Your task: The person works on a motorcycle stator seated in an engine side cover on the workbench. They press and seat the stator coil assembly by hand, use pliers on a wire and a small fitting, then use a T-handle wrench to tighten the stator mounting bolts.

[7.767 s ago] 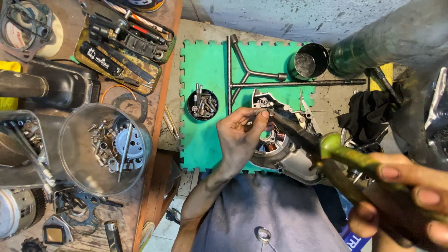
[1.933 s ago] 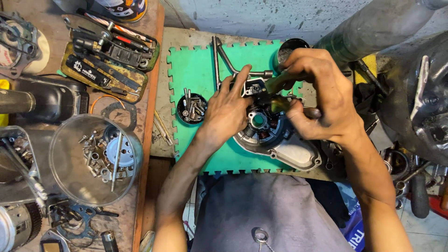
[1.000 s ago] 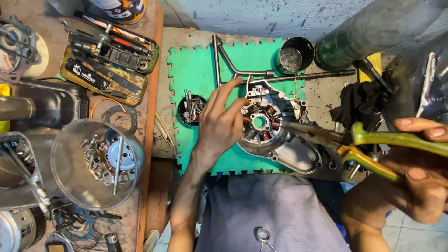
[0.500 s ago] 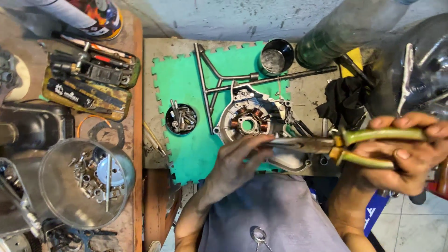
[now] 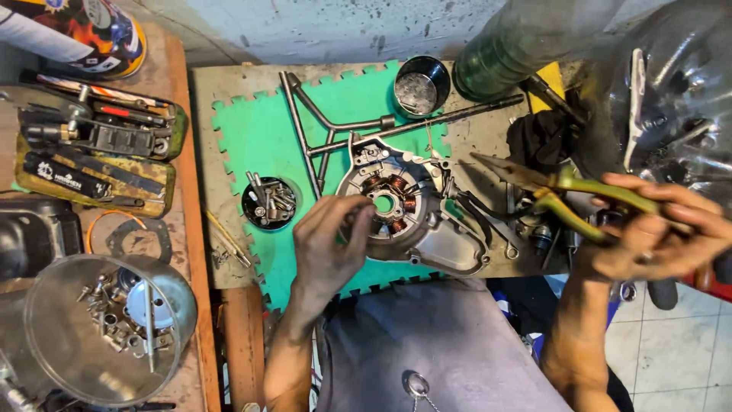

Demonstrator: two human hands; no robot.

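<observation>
A grey metal engine cover (image 5: 450, 248) with a copper-wound stator (image 5: 390, 200) lies on the green foam mat (image 5: 259, 137). My left hand (image 5: 328, 240) is at the cover's left edge, fingertips bunched together beside the stator; I cannot tell whether something small is between them. My right hand (image 5: 659, 229) is off to the right, above the mat's edge. It grips yellow-green handled long-nose pliers (image 5: 549, 187) whose jaws point left toward the cover without touching it. A small black bowl of bolts (image 5: 268, 202) stands just left of my left hand.
A three-armed socket wrench (image 5: 328, 130) and a long rod (image 5: 457, 116) lie behind the cover, with a black cup (image 5: 422, 84), green bottle (image 5: 518, 46) and black rag (image 5: 545, 137). On the left are a tool tray (image 5: 91, 152), a spray can (image 5: 76, 30) and a clear bowl of screws (image 5: 107, 328).
My right hand has drawn the pliers away from the stator to the right. My left hand has pulled back from the pliers' tip to the cover's left edge.
</observation>
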